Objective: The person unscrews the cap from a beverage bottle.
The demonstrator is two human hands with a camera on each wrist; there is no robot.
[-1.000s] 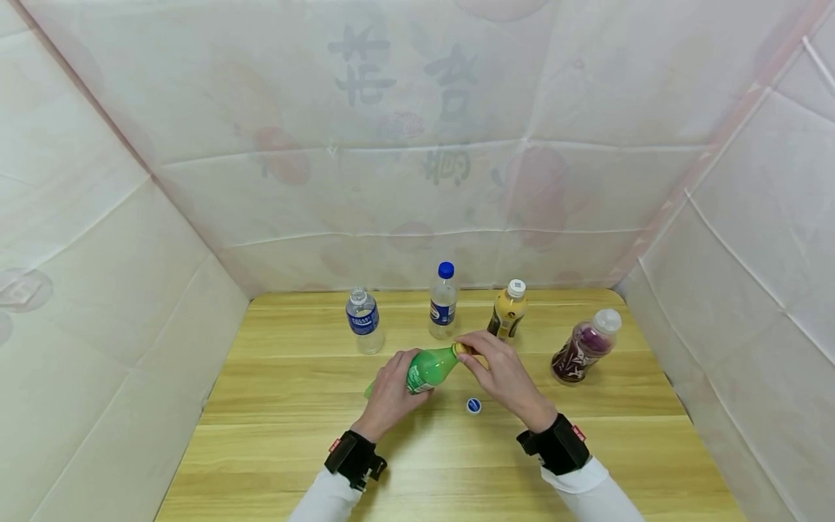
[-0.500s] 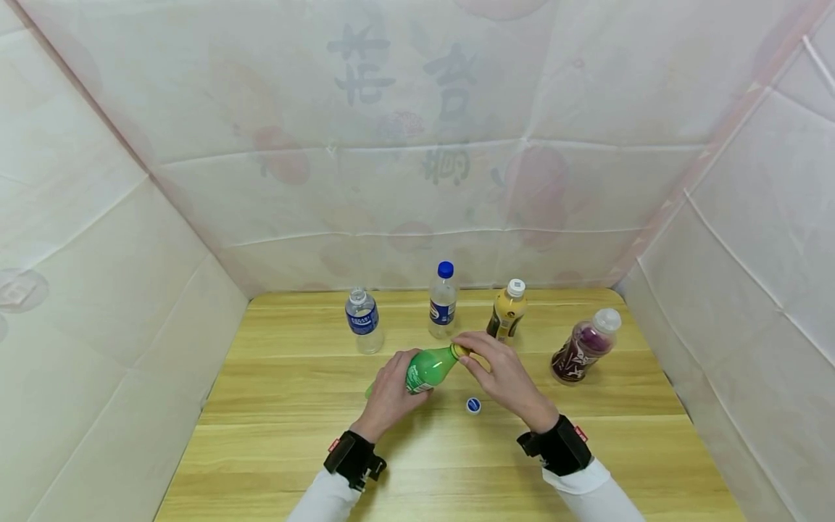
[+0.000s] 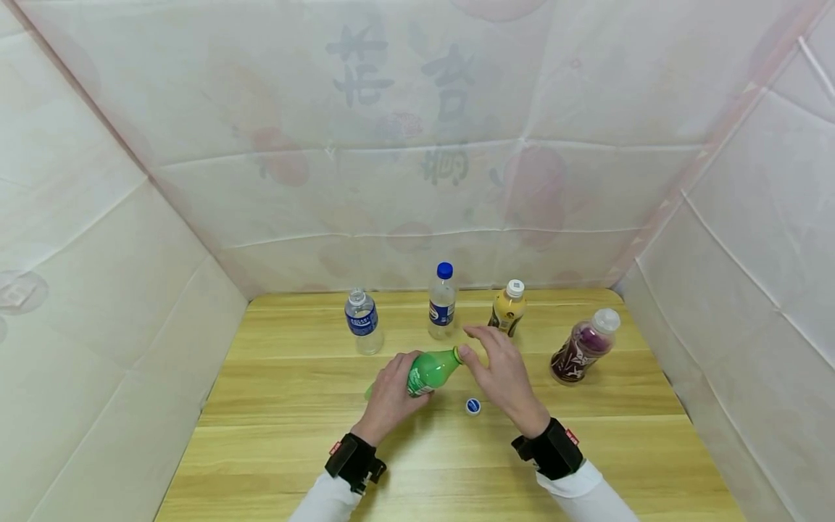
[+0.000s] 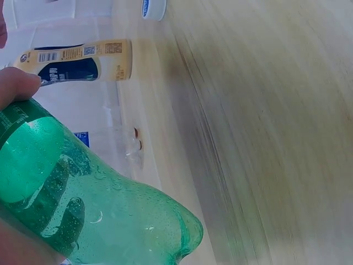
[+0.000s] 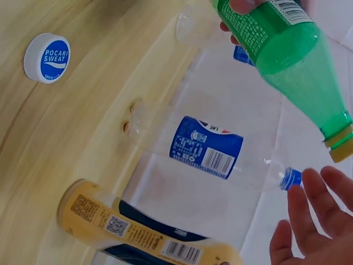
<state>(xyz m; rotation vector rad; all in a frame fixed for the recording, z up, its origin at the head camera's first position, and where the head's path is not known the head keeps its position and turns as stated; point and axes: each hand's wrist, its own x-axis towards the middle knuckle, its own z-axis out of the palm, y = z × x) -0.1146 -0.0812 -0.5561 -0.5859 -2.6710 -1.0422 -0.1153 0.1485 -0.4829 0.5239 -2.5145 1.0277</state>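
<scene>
My left hand (image 3: pixel 390 391) grips a green soda bottle (image 3: pixel 430 371) round its labelled middle. The bottle is tilted, its neck pointing up and to the right, and a yellow cap (image 5: pixel 341 144) sits on its mouth. My right hand (image 3: pixel 504 373) is by the neck with its fingers spread, thumb close to the cap and the other fingers apart from it. In the left wrist view the bottle's lobed base (image 4: pixel 185 229) shows over the wood. Part of the label is hidden under the left hand.
A white-and-blue loose cap (image 5: pixel 48 58) lies on the wooden table (image 3: pixel 274 435). Behind the hands stand a capless clear bottle (image 3: pixel 363 322), a blue-capped bottle (image 3: pixel 442 308) and a yellow drink bottle (image 3: pixel 507 308). A dark purple bottle (image 3: pixel 580 351) stands at the right.
My right fingers have let go of the yellow cap and spread apart, lifting slightly away. The left hand and green bottle have stayed in nearly the same place.
</scene>
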